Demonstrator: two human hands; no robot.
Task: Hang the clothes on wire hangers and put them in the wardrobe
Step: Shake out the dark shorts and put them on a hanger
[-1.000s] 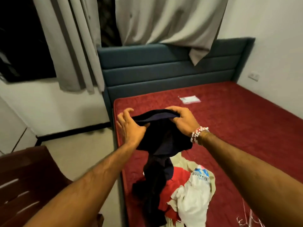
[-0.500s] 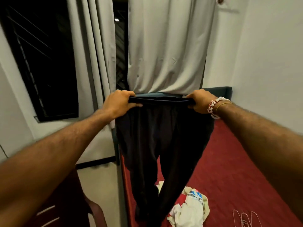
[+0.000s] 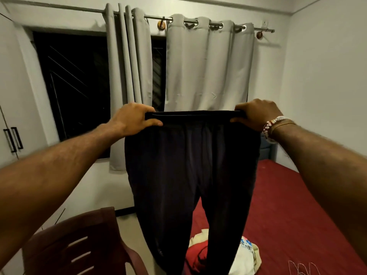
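A pair of dark trousers (image 3: 190,175) hangs full length in front of me, its waistband stretched flat at chest height. My left hand (image 3: 133,118) grips the waistband's left end and my right hand (image 3: 256,114) grips its right end. Both legs dangle down over the bed's near corner. Below them lies a small heap of clothes (image 3: 246,257), red and white pieces, partly hidden by the trouser legs. Several wire hangers (image 3: 303,267) lie on the bed at the bottom right.
The red bed (image 3: 297,215) fills the right half. A dark plastic chair (image 3: 79,245) stands at the lower left. Grey curtains (image 3: 206,66) and a dark window (image 3: 73,86) are behind. A white cabinet door with black handles (image 3: 14,138) is at the far left.
Both hands lifted the trousers from the heap, spread the waistband wide and raised it higher. The view tilted up toward the window.
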